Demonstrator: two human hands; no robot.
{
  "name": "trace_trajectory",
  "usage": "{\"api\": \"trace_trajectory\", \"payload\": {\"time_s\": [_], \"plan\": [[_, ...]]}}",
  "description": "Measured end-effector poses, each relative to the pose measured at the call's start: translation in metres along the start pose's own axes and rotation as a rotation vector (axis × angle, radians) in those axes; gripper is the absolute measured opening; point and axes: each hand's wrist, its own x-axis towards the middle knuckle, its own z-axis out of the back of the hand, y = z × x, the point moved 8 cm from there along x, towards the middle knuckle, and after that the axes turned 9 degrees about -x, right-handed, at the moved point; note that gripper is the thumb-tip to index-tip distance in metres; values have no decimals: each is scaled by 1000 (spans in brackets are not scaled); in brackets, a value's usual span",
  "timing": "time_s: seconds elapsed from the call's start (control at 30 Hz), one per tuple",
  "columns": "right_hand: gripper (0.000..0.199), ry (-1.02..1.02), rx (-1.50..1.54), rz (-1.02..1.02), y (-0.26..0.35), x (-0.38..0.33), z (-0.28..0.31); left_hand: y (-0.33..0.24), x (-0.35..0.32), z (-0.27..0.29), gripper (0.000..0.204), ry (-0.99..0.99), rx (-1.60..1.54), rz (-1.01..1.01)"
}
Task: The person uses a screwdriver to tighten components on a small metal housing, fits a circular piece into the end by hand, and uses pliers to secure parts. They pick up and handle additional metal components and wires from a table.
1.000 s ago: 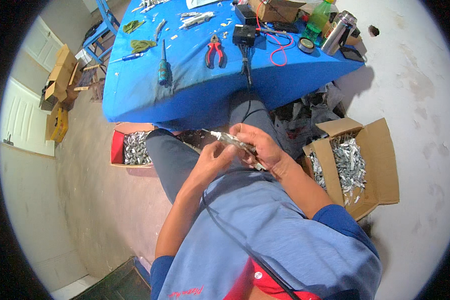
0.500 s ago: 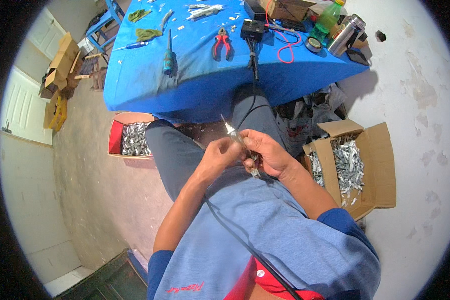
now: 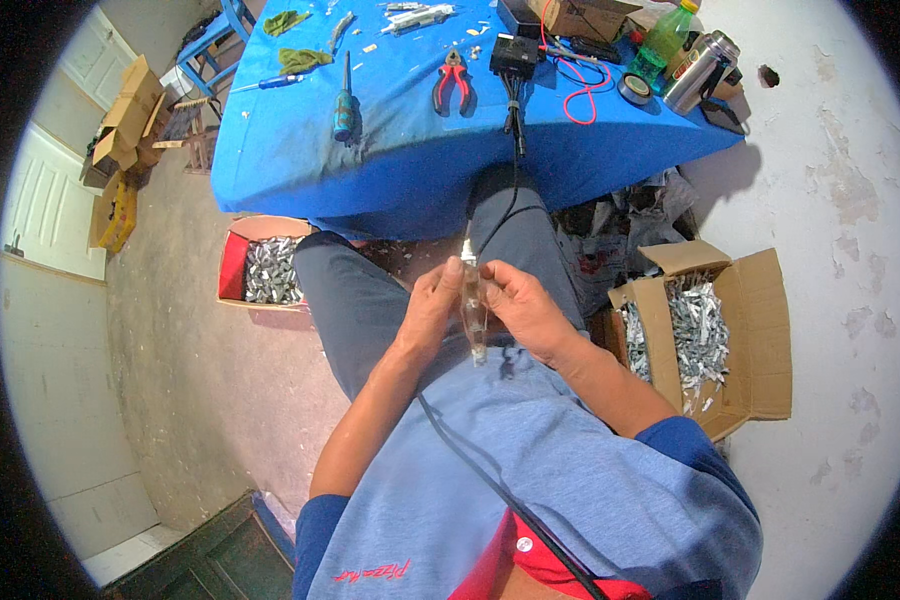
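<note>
Over my lap, a see-through, brownish, spindle-shaped piece (image 3: 475,305) with a white collar and a thin tip stands nearly upright in the picture, tip toward the table; its exact kind I cannot make out. My left hand (image 3: 430,308) is closed on it from the left, thumb near the white collar. From the other side my right hand (image 3: 526,306) pinches its upper part between thumb and fingers. The clear lower end shows below both hands, over my shirt.
Pliers (image 3: 452,84), a screwdriver (image 3: 344,110), tape (image 3: 634,89) and a flask (image 3: 701,72) lie or stand on the blue-covered table (image 3: 390,180). Boxes of small metal pieces sit left (image 3: 232,270) and right (image 3: 760,340). A black cable (image 3: 460,455) crosses my body.
The clear piece has turned from tilted to nearly upright, and more of it shows. My hands have spread slightly to its two sides; my left fingers have straightened along it.
</note>
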Motion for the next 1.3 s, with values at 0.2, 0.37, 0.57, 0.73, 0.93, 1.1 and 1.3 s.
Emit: {"api": "trace_trajectory", "payload": {"time_s": [0.2,0.37,0.57,0.73,0.93,1.1,1.3], "plan": [[15,-328,-668,289,18,-8,14,8,2,3,63,-38,136,4],[23,-245,-505,138,12,-8,17,6,-4,-2,61,-57,146,64],[36,-229,-652,268,42,-14,-6,6,-1,9,68,-158,159,-40],[39,1,-653,102,32,-3,-2,12,-1,11,64,-173,100,-38],[36,-173,-911,324,44,-11,3,19,2,16,63,-152,160,-9],[39,-67,-907,376,41,-7,6,17,-2,18,65,-214,161,11],[36,85,-614,232,48,-7,19,15,-8,10,63,-123,91,89]]}}
